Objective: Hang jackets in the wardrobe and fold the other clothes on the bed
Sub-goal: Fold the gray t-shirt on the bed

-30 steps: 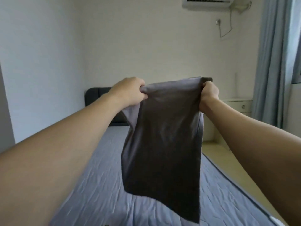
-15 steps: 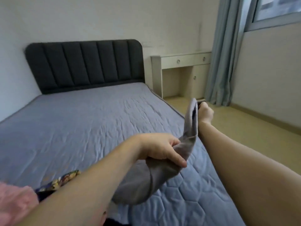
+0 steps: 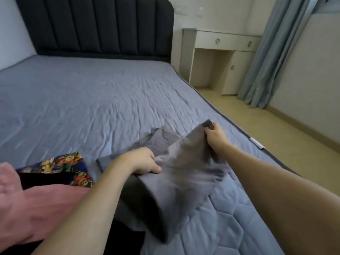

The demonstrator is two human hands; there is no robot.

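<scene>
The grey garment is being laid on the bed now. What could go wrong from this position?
1. The grey garment lies near the right edge of the bed, so part may slide off onto the floor.
2. The end by the left hand looks bunched, while the right hand holds the far end up; the fold may come out crooked.
3. The pink cloth and the patterned cloth lie close, and could get caught in the fold.

Bed (image 3: 92,100), blue-grey quilted cover, wrinkled, dark headboard (image 3: 95,24) at far end. On it near front: grey garment (image 3: 184,173) partly lying, cartoon-print cloth (image 3: 60,166), pink fabric (image 3: 27,203) at left edge.
</scene>
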